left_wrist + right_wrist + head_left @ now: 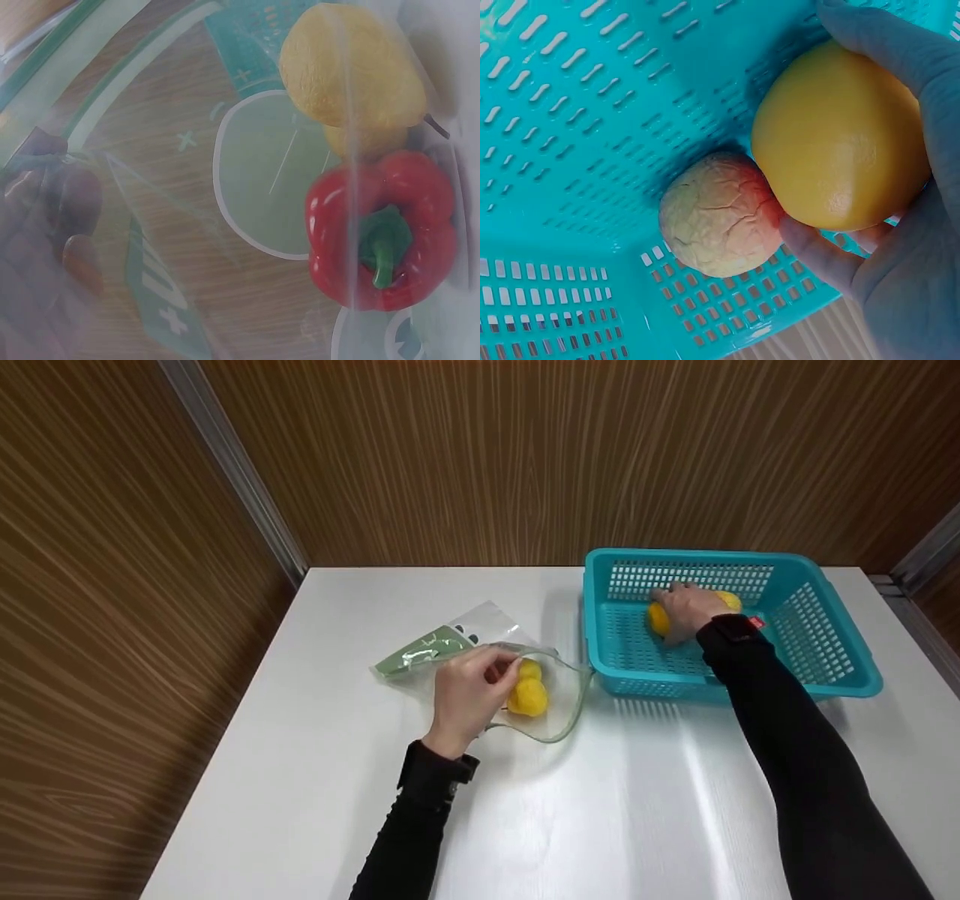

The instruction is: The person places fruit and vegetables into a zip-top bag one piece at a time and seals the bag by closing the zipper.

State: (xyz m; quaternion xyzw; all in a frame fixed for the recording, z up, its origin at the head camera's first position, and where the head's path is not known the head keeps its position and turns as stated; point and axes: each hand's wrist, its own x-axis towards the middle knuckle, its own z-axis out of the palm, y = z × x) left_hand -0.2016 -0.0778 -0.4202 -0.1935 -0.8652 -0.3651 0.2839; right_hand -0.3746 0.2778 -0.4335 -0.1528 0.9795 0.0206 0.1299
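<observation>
Head cam: clear bag (431, 652), long axis diag., mouth lower R, in L hand's (471, 690) pinch; R hand (688, 611) round yellow fruit (658, 619).

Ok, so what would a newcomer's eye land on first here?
Probably the turquoise basket on the table's right, where the right hand grips a round orange-yellow fruit. Next, the glossy red bell pepper beside yellow fruit in the clear, green-edged bag, whose rim the left hand pinches.

White rectangular table (300, 780) | lying on it: clear, green-edged plastic bag (427, 651) | just right of that: teal rectangular perforated plastic basket (660, 681)
</observation>
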